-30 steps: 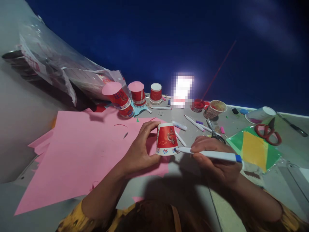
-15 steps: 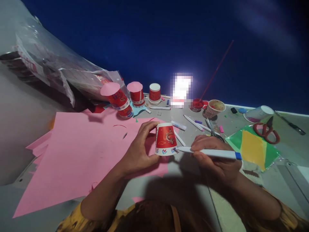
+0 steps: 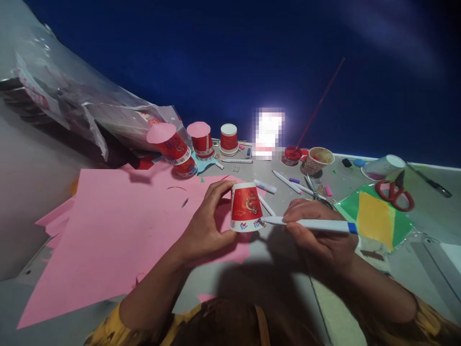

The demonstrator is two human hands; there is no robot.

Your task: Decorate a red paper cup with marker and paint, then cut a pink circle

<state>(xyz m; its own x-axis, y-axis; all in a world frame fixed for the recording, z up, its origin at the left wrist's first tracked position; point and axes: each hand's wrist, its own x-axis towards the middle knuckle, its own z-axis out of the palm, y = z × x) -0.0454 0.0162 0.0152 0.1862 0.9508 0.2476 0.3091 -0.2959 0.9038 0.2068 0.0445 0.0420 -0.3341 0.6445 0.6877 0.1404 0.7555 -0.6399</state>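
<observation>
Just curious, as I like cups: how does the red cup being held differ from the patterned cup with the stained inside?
The red cup is in the left hand; the patterned cup stands on the table. The red cup has its wide end down, while the patterned cup has its open end up, its stained inside showing. Both are tapered.

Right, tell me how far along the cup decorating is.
Looking done: the leftmost pink-topped stack and the pink-topped cup beside it, both with marked bands. In hand: the left hand holds a red cup; the right hand holds a marker at its partly marked band. Probably left: finishing that band and topping the white-topped cup.
</observation>
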